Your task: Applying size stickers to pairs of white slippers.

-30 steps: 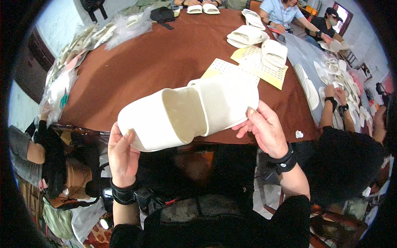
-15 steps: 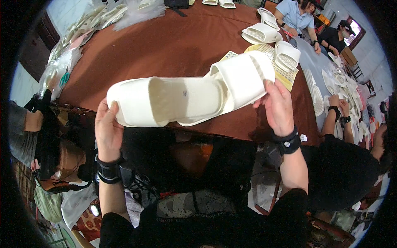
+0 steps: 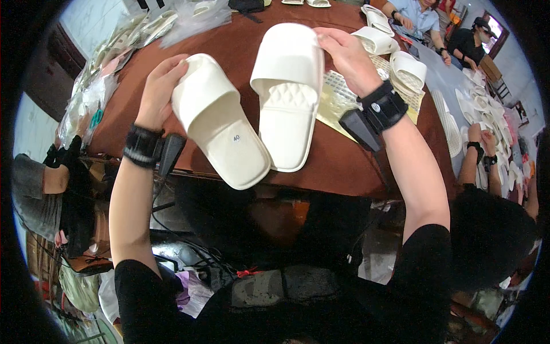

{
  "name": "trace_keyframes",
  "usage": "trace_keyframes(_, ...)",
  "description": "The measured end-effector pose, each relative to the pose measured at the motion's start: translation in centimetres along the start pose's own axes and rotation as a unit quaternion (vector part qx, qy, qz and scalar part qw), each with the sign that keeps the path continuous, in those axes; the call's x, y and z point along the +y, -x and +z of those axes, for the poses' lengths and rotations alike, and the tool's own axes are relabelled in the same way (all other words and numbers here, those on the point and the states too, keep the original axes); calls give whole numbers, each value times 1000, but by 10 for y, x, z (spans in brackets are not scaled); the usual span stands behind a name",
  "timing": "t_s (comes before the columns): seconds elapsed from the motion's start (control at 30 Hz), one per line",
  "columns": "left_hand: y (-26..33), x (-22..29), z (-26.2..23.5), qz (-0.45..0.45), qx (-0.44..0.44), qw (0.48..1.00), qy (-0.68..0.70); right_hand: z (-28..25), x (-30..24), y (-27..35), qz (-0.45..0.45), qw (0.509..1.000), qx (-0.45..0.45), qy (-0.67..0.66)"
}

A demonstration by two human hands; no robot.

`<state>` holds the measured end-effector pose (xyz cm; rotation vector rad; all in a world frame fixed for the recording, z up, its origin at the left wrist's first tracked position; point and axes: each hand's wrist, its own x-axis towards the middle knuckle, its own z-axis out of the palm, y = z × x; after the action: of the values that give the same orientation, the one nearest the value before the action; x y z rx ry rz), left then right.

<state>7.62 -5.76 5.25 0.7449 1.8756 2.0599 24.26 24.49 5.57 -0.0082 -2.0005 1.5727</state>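
Two white slide sandals are hanging side by side above the brown tabletop (image 3: 240, 51), one in each of the person's hands. The left hand (image 3: 159, 92) is gripping the left sandal (image 3: 220, 123) at its strap end, fingers curled over the edge. The right hand (image 3: 346, 57) is pinching the top of the right sandal (image 3: 286, 94), its quilted footbed showing. More white sandals (image 3: 395, 51) are lying on a yellow sheet (image 3: 344, 100) nearby.
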Motion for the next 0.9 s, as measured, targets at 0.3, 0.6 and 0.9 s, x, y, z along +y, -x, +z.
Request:
trace_keyframes(0.3, 44, -12, 19, 206, 45, 909, -360, -28, 3, 36, 25, 996, -74, 50)
trace_keyframes(0.6, 136, -16, 101, 294, -87, 838, -452, -86, 2, 90, 61, 995, -6, 84)
trace_keyframes(0.9, 130, -38, 118, 259, -119, 830, -480, -78, 35, 117, 25, 962, -34, 270)
